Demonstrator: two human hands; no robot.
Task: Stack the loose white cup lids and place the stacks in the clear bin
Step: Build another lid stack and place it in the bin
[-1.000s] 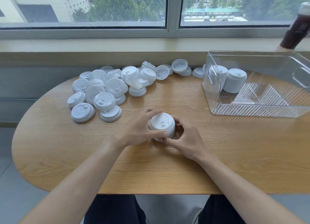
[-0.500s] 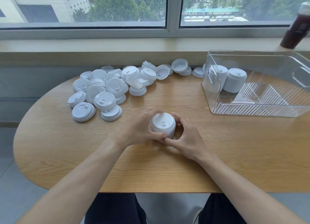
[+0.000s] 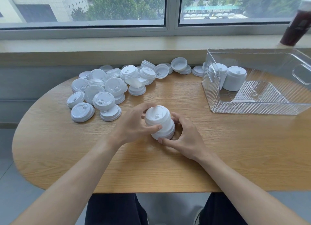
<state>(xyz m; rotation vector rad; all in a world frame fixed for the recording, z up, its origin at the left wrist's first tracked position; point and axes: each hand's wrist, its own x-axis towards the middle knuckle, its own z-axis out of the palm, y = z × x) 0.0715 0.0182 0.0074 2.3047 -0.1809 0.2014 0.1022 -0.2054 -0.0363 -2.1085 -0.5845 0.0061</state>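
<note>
A stack of white cup lids point(image 3: 159, 122) stands at the middle of the wooden table point(image 3: 235, 149), leaning slightly left. My left hand point(image 3: 134, 125) grips its upper part from the left, and my right hand point(image 3: 183, 137) holds its base from the right, fingers curled round it. Many loose white lids point(image 3: 104, 93) lie in a heap at the back left of the table. The clear bin point(image 3: 257, 108) sits at the right and holds two finished lid stacks point(image 3: 235, 80) in its back left corner.
A dark drink bottle point(image 3: 297, 22) stands on the window sill behind the bin. More lids point(image 3: 180, 66) lie along the table's back edge against the sill. The table's front edge runs just above my knees.
The stack between my hands has risen and tilted to the left, and my left hand has moved up its side. The loose lids and the bin have not moved.
</note>
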